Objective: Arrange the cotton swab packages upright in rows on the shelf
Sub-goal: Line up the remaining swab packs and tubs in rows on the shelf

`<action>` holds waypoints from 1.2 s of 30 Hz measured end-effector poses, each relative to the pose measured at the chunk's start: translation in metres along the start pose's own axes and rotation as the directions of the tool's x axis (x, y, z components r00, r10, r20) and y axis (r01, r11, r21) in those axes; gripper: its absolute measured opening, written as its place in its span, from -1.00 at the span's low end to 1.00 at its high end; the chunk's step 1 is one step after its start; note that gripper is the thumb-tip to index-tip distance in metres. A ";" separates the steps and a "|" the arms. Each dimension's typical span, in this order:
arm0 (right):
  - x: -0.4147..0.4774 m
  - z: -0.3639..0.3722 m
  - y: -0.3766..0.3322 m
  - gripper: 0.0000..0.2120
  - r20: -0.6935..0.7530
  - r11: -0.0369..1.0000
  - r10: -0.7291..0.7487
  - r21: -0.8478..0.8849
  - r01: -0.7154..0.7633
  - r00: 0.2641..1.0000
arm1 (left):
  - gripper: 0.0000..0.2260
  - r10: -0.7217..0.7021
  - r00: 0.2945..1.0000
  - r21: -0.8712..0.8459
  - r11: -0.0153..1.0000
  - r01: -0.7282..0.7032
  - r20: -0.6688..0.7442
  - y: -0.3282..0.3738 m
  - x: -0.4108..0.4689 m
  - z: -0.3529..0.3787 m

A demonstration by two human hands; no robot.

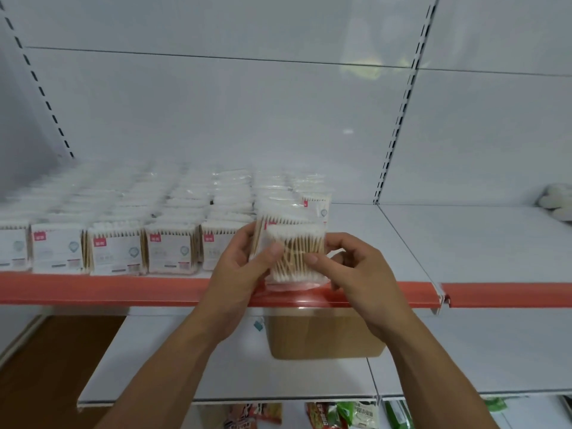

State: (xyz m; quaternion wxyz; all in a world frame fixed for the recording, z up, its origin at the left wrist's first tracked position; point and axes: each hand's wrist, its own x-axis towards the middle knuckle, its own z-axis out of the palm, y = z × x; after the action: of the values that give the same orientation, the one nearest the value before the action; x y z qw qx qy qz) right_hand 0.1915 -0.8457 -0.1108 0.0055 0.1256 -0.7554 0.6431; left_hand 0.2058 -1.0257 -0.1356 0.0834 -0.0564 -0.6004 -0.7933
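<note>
Both hands hold a clear cotton swab package [295, 252] with wooden sticks and white tips, upright at the front edge of the white shelf [371, 243]. My left hand [244, 264] grips its left side, thumb across the front, with another package behind it. My right hand [349, 267] pinches the right side, thumb on the front. Rows of upright packages [117, 243] with white labels and red tags fill the shelf's left part, several rows deep. One more package [315, 205] stands just behind the held one.
The shelf's red front strip [93, 289] runs across the view. Bare shelf surface lies to the right, with a white soft object [557, 202] at the far right. A brown cardboard box [325, 335] sits on the lower shelf under my hands. Snack packs [340, 413] lie below.
</note>
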 end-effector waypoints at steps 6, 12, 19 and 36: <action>-0.005 -0.013 -0.010 -0.81 -0.144 0.981 -0.115 0.142 0.135 0.983 | -0.65 0.023 0.997 -0.036 0.999 -0.025 -0.070 0.012 0.003 0.013; -0.010 -0.028 -0.014 -0.73 -0.074 0.951 -0.188 0.237 0.200 0.979 | -0.73 0.050 0.992 -0.031 0.998 -0.054 -0.112 0.021 0.006 0.026; -0.001 -0.042 -0.009 -0.87 -0.079 0.890 -0.062 0.446 0.091 0.995 | -0.76 0.066 0.977 -0.081 0.993 -0.084 -0.202 0.030 0.020 0.032; 0.097 -0.024 0.039 -0.91 -0.100 0.984 0.049 -0.168 -0.066 0.994 | -0.79 0.110 0.957 -0.074 0.988 -0.135 -0.270 0.042 0.031 0.029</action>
State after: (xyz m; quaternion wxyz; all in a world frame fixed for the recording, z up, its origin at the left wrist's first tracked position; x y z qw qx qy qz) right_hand 0.0857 -0.8345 -0.1279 0.0337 0.0719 -0.8098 0.5812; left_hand 0.1837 -1.0109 -0.0824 0.2092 0.0092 -0.5423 -0.8137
